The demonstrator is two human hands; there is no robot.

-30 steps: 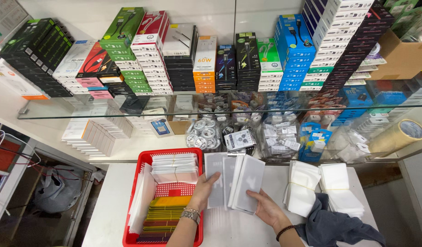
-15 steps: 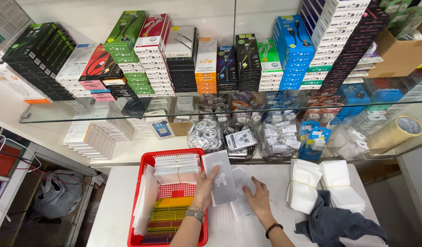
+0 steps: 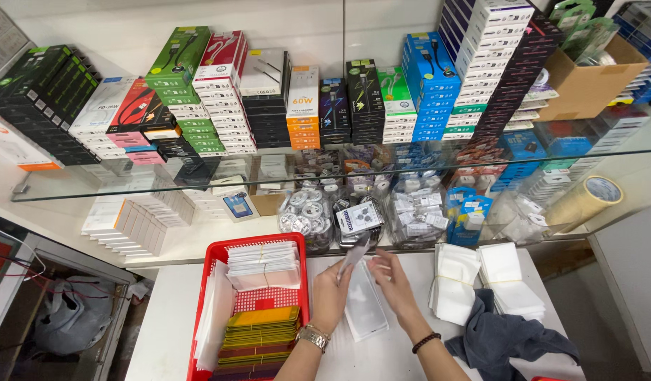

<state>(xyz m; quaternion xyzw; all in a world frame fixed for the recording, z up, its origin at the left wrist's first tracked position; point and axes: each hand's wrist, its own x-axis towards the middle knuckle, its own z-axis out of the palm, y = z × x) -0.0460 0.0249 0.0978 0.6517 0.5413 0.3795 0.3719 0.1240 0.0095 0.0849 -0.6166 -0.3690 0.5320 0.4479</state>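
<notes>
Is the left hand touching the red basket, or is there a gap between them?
Cannot tell. In the head view the left hand, lifted and holding a clear sleeve, lies right at the red basket edge; no plain contact or gap shows.

A basket [image 3: 211, 282] is sitting left on the tabletop [image 3: 163, 317], packet stacks [image 3: 481, 282] lying right, boxes [image 3: 304, 106] standing behind on a glass shelf [image 3: 71, 190].
</notes>
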